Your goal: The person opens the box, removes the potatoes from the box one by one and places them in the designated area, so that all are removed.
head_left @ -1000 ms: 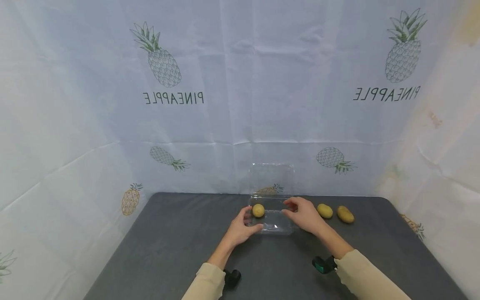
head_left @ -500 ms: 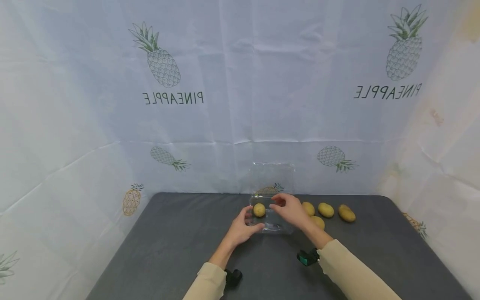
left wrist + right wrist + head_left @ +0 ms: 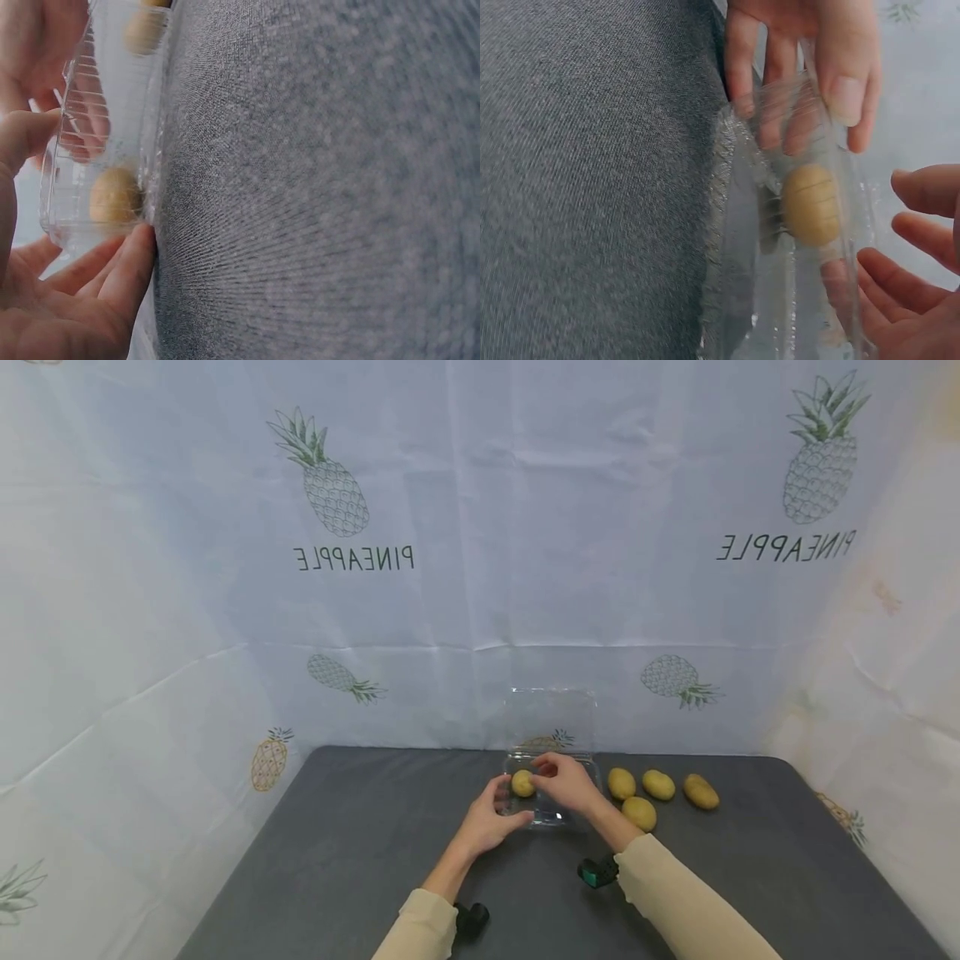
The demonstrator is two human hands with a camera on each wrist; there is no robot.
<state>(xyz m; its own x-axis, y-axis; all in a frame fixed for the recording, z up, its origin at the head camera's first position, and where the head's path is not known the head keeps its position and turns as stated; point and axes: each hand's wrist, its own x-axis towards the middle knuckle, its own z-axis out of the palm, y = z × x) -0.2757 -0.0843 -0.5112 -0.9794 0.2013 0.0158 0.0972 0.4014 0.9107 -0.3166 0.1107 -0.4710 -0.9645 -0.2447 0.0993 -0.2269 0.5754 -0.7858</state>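
A clear plastic clamshell container [image 3: 551, 818] stands on the grey table with its lid [image 3: 551, 691] raised at the back. Inside, at the left end, lies one yellow potato [image 3: 522, 784]. My left hand [image 3: 482, 828] grips the container's left end, thumb at the near rim and fingers along the end wall. My right hand [image 3: 567, 783] reaches over the container's open top from the right. Its fingers [image 3: 900, 281] are bent and spread close to the potato, with a gap to it in the right wrist view.
Several more potatoes [image 3: 639, 813] lie on the dark grey table [image 3: 360, 860] to the right of the container. A white curtain [image 3: 480, 568] with printed pineapples hangs right behind the table's back edge. A dark wrist camera [image 3: 597, 871] sits under the right forearm.
My right hand has moved left over the container toward the potato inside. Two potatoes that it hid on the right now show. The left hand stays at the container's left end.
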